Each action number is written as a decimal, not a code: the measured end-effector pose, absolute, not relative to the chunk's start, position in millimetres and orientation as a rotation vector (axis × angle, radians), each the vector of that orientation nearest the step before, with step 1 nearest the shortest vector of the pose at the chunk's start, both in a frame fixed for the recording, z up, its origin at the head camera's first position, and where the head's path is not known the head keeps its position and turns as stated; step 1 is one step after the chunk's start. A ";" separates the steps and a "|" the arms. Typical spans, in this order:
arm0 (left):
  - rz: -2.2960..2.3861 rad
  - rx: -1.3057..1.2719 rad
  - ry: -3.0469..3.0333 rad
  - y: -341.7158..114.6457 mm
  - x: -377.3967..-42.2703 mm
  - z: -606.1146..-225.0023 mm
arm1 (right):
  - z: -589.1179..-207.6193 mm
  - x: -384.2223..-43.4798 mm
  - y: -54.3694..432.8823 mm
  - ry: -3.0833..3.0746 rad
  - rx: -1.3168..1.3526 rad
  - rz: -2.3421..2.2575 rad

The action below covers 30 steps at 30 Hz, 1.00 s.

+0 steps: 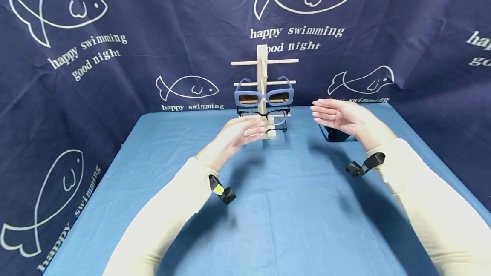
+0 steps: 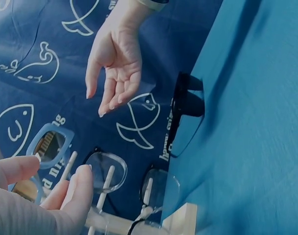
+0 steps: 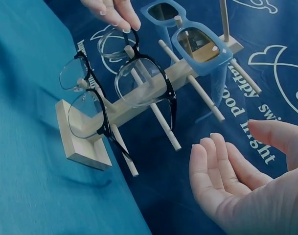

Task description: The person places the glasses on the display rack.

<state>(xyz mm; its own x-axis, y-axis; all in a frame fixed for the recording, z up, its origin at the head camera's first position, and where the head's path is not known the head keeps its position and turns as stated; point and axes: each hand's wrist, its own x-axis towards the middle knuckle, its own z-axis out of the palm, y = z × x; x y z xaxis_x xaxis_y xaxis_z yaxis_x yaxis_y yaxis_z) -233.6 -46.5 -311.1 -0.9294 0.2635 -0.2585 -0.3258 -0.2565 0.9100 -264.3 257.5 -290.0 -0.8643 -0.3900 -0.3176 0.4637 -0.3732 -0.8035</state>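
Observation:
A wooden display stand (image 1: 262, 58) with crossbars stands at the back of the table, bearing several glasses. Blue-framed sunglasses (image 1: 290, 96) hang uppermost, with two pairs of dark-browed clear glasses below: an upper pair (image 3: 145, 83) and a lower pair (image 3: 86, 113). My left hand (image 1: 241, 133) is just in front of the stand's left side, fingers extended and holding nothing, overlapping the clear glasses in the head view. To the right of the stand my right hand (image 1: 345, 116) is raised palm inward, its fingers also extended. Black sunglasses (image 1: 337, 135) lie on the table beneath it, partly hidden.
A blue cloth covers the table (image 1: 253, 225). Behind it hangs a dark blue curtain (image 1: 215, 20) printed with white fish and lettering. The stand's topmost crossbar (image 1: 284, 61) bears no glasses. Each wrist wears a small black camera mount.

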 end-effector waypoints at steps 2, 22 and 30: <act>2.218 -0.071 1.638 -41.9 -233.6 -311.9 | -290.8 -264.4 261.1 1.346 0.101 -2.245; 2.143 0.027 1.556 -11.8 -229.7 -321.7 | -290.9 -263.0 304.0 1.215 0.083 -2.295; 2.112 0.036 1.534 3.6 -226.3 -326.6 | -298.9 -260.5 323.5 1.200 0.099 -2.299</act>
